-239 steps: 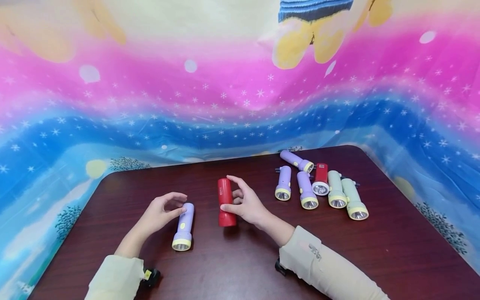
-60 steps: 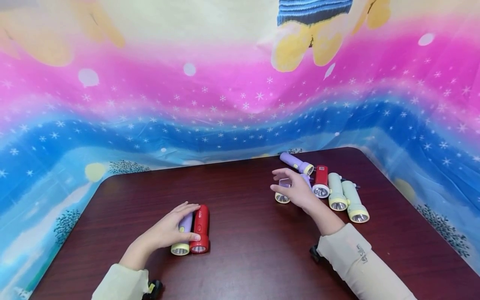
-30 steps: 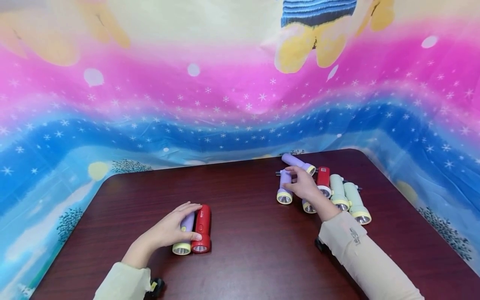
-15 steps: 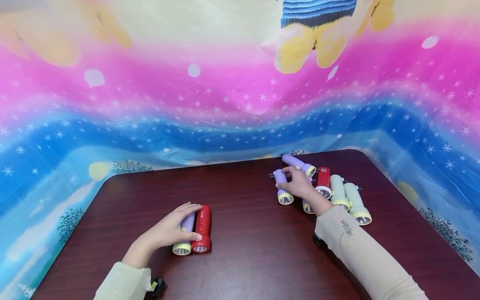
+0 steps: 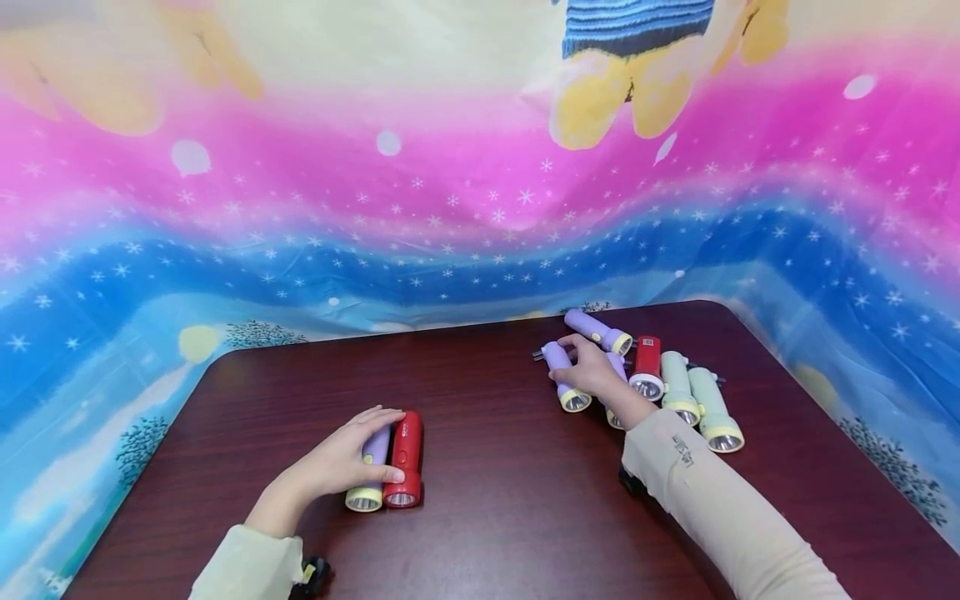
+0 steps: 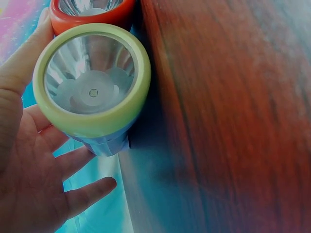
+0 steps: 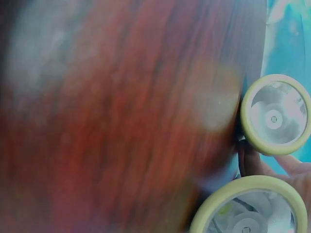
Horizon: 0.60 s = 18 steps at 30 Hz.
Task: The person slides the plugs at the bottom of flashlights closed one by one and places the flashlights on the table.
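Note:
My left hand (image 5: 341, 454) rests over two flashlights lying side by side, a purple one (image 5: 363, 498) with a yellow rim and a red one (image 5: 406, 454). Its thumb and index finger touch the red body; the other fingers spread loosely behind the purple one in the left wrist view. At the right, my right hand (image 5: 592, 369) pinches another purple flashlight (image 5: 557, 357) between thumb and fingers. That flashlight lies slanted, lens toward me, plug prongs out at its tail. A further purple flashlight (image 5: 615, 417) is partly hidden under the right hand.
A purple flashlight (image 5: 592, 327) lies at the back edge. Right of my right hand lie a red flashlight with a white rim (image 5: 647, 358) and two pale green ones (image 5: 677, 375), close together. The dark wooden table (image 5: 480, 433) meets a printed cloth (image 5: 450, 275) behind.
The red flashlight went from mid-table to beside the left purple one, under my left hand. My right hand moved to the right group and gripped a purple flashlight, whose tail has swung left.

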Tool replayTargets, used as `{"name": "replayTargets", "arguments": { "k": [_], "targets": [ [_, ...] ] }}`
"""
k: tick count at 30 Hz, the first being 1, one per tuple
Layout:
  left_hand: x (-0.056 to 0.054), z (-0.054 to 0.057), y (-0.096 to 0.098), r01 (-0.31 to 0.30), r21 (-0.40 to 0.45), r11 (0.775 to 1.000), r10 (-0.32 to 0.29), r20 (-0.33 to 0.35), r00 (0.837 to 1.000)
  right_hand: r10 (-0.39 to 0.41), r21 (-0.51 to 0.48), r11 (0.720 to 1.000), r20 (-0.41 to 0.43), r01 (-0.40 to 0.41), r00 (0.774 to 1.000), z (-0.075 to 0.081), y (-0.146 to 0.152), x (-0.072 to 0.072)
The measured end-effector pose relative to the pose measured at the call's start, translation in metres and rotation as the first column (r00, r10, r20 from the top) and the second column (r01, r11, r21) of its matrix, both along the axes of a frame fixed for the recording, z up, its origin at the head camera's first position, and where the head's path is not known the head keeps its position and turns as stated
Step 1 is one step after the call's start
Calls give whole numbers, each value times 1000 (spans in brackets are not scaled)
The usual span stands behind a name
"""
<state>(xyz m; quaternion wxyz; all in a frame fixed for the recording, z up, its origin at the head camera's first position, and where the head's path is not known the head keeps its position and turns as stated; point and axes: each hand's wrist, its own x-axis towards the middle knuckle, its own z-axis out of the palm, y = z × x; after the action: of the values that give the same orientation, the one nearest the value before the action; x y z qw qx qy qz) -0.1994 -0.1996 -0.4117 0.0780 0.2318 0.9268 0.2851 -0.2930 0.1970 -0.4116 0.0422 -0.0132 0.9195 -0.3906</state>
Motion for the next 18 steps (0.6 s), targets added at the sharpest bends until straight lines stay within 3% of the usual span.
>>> {"name": "replayTargets", "arguments": {
  "k": [18],
  "targets": [
    [-1,-2,-1,9,15,1000,-9,-15,1000,18,-87,996,-31,-20,999,-2,-2,3]
  ]
}}
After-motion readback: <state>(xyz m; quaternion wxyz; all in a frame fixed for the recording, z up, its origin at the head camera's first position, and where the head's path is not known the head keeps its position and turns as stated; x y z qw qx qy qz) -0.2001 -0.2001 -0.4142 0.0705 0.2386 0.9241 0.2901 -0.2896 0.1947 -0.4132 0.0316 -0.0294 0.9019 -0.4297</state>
